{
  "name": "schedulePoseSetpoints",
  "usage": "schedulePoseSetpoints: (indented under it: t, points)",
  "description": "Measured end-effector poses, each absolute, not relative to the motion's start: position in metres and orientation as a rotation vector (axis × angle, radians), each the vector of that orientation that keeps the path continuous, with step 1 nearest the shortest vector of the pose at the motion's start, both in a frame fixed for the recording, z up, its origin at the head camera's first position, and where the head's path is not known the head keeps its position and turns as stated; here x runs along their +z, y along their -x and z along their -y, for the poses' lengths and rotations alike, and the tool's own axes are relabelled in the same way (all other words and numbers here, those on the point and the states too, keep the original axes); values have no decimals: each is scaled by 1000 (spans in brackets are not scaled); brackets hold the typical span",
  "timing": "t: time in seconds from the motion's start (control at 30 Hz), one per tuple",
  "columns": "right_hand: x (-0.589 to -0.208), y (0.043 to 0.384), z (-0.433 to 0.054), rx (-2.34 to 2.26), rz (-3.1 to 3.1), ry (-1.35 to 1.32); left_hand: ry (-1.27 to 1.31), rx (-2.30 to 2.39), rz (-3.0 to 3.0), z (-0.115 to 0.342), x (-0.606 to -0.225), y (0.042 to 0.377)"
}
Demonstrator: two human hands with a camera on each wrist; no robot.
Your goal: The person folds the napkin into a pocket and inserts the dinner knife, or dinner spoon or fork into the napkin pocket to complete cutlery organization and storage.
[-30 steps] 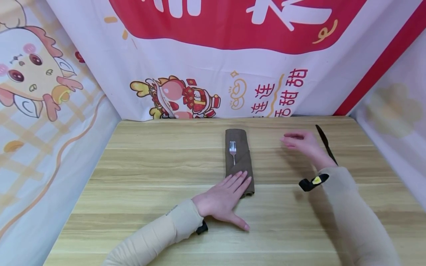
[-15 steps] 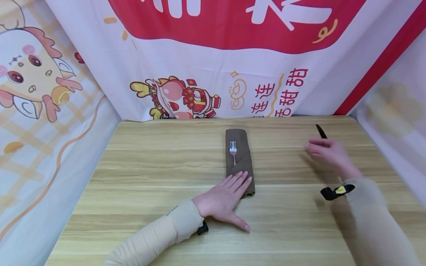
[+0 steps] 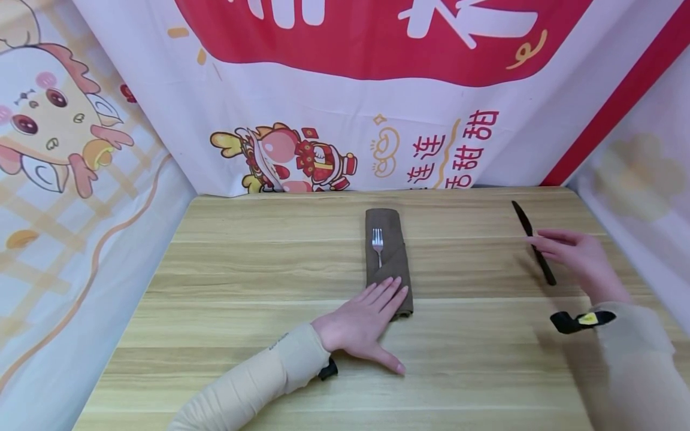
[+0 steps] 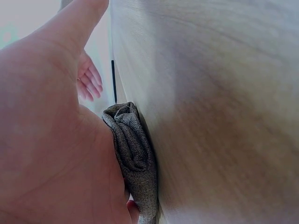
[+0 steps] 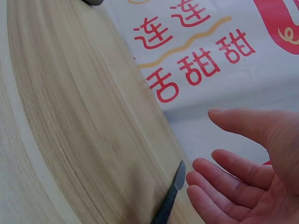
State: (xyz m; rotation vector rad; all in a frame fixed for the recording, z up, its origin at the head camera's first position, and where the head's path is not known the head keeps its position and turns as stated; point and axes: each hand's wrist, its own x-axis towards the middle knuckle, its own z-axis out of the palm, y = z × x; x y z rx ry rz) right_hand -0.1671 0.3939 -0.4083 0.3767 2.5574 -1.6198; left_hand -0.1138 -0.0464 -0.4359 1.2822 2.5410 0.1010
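A folded dark brown cloth napkin [image 3: 396,256] lies upright down the middle of the table, and a silver fork [image 3: 378,240] is tucked into its fold with the tines showing. My left hand [image 3: 362,326] rests flat on the napkin's near end, fingers straight and thumb spread away. In the left wrist view the napkin's rolled end [image 4: 133,144] shows beside the palm. At the right a black table knife [image 3: 544,266] lies slanted. My right hand [image 3: 579,254] hovers at its middle, thumb and fingers apart; the right wrist view shows the knife [image 5: 173,196] below the fingertips.
The wooden table [image 3: 259,269] meets a printed white and red cloth [image 3: 345,96] along its back edge. More printed cloth hangs at the left side [image 3: 70,239] and the right side [image 3: 636,173].
My right hand has moved right and slightly nearer, from left of the knife to over its middle. My left hand, the napkin and the fork have stayed in place.
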Motion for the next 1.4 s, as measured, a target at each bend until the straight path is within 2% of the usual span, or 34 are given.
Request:
schedulePoseSetpoints:
  t: [0.17,0.43,0.73,1.13,1.4]
  points:
    - [-405,163,-403,-1744,-2509,-364,-1282,107,-2535,46,-436,114]
    - [-409,159,-415,-1695,-2535,-342,-1265,109,-2530,46,-438,114]
    - [-426,163,-424,-1439,-2635,-362,-1276,103,-2539,46,-435,113]
    - [-437,171,-421,-1359,-2653,-454,-1274,110,-2540,46,-434,113]
    - [-439,178,-421,-1204,-2763,-407,-1275,104,-2546,46,-433,113]
